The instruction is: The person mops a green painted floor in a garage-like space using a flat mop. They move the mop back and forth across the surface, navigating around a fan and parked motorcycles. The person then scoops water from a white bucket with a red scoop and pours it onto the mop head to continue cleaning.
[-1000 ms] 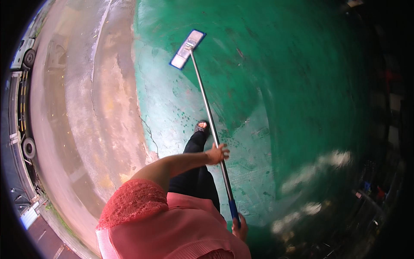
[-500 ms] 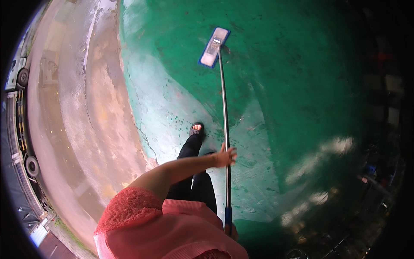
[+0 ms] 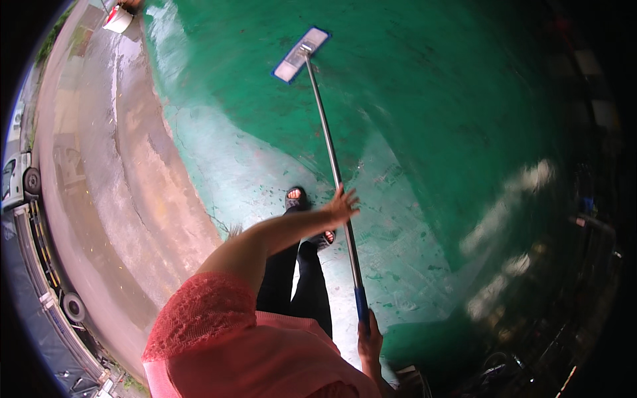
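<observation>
A flat mop lies head-down on the green floor, its pale pad edged in blue [image 3: 302,54] and its long metal pole [image 3: 324,123] slanting back toward me. At the near end of the pole is a blue grip [image 3: 361,305], and my right hand [image 3: 371,339] is closed around it. Higher up, my left hand [image 3: 340,206] lies across the pole, touching it with fingers stretched out and spread. The pole passes beneath that hand, so the contact under the palm is hidden.
My feet in dark sandals [image 3: 296,198] stand on a lighter, scuffed patch of floor [image 3: 245,179]. To the left runs wet brown concrete [image 3: 142,159], with a white and red bucket [image 3: 118,20] at the far left. A truck [image 3: 50,265] is parked beyond. Dark, blurred clutter fills the right edge.
The mop head has moved left and slightly farther away, its pole now tilting more. Both hands have shifted farther forward; my right hand shows more fully. The bucket has come into view.
</observation>
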The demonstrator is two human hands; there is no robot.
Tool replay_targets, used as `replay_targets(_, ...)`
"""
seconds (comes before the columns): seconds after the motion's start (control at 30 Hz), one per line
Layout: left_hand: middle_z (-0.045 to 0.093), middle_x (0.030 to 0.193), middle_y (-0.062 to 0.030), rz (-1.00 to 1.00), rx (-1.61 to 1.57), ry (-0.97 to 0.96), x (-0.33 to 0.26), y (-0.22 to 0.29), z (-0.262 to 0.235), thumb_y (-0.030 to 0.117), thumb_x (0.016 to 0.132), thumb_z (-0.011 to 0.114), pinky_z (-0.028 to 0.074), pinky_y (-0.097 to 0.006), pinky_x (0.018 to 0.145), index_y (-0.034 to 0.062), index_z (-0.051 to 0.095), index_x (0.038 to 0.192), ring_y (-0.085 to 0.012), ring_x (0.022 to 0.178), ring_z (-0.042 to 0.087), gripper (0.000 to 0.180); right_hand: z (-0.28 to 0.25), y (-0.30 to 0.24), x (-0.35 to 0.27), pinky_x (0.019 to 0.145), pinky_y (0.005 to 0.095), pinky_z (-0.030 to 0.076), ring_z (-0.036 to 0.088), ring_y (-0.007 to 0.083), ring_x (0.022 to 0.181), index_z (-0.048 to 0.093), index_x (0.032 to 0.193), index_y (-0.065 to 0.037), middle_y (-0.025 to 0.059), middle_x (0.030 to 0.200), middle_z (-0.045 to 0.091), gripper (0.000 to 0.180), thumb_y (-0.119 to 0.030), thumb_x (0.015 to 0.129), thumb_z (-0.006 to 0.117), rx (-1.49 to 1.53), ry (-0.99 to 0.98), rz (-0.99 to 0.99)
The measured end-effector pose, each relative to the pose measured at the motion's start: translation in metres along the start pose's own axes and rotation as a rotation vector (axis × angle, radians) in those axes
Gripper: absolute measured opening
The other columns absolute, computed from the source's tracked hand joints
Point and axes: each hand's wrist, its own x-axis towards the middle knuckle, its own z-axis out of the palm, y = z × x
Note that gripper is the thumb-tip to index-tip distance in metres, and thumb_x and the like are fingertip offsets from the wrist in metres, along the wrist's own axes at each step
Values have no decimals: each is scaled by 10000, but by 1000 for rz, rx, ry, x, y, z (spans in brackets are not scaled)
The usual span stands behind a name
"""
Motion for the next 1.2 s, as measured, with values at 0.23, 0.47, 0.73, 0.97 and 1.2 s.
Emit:
replay_targets(0.23,382,1287,-57,692,-771,278,-103,344,-10,192,722,608,29,-684,994,209,497,996,-358,1318,161,297,-133,75,-238,508,316,427,524,199,586,546,1169,-75,102,761,603,381,-220,822,607,-248,146,410)
replay_targets(0.47,554,741,-25,646,-696,273,-16,332,-130,284,698,638,400,-358,722,126,529,769,-217,788,561,205,-277,11,-238,434,262,380,440,85,475,586,1134,-58,53,655,600,357,-213,817,636,-644,199,128)
replay_targets(0.73,561,724,-46,140,-595,619,15,76,-185,199,619,624,381,-355,747,91,551,741,-222,784,542,179,-251,-190,-38,599,409,470,577,338,628,644,1011,-44,183,749,625,445,-407,754,652,-1016,322,-625)
replay_targets(0.97,551,731,-75,-436,-497,1046,-66,-197,-204,152,636,612,416,-373,796,90,545,727,-262,790,546,128,-145,-406,96,438,365,428,529,246,468,523,1185,-207,61,603,497,481,-340,743,657,-1431,390,-1029)
replay_targets(1.2,572,852,-93,-926,-472,946,-164,-371,-173,152,689,618,358,-401,944,78,569,812,-277,951,534,152,-6,-539,162,431,319,425,510,191,474,515,1206,-187,54,625,435,456,-168,761,613,-1473,387,-1567)
